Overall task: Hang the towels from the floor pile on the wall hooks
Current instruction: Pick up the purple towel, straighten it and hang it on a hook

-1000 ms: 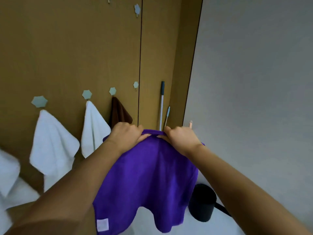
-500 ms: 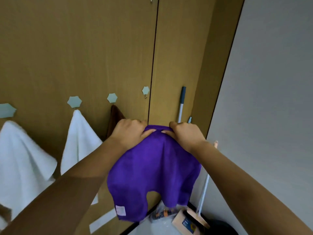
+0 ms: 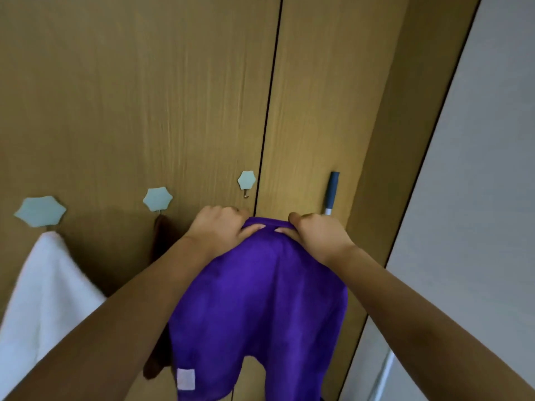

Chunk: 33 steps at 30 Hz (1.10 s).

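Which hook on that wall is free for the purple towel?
The rightmost hook, beside the panel seam and just above the left hand, is bare. The middle hook carries a brown towel, the left hook a white towel: crowded there.

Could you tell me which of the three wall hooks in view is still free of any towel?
The rightmost hook, just left of the door seam, above the left hand. Its metal hook hangs bare, while the white towel and brown towel hang under the other two.
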Each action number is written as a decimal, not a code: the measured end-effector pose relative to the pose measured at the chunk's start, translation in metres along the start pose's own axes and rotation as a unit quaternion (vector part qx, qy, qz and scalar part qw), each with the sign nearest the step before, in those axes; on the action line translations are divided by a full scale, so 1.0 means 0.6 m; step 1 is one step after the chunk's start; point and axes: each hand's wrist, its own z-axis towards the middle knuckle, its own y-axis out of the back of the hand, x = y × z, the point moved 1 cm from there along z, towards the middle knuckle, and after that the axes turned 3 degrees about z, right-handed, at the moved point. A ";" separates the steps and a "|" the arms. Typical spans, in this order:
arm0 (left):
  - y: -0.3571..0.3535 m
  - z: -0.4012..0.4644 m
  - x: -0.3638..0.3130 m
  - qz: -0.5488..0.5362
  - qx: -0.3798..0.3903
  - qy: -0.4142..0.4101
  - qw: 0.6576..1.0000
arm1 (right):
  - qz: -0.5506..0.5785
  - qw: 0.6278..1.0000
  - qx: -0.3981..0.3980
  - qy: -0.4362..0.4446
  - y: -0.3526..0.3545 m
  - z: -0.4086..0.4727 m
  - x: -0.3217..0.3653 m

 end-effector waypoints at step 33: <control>-0.127 0.149 0.034 -0.087 0.002 0.387 0.918 | 0.362 0.930 -0.026 0.051 -0.199 0.282 -0.136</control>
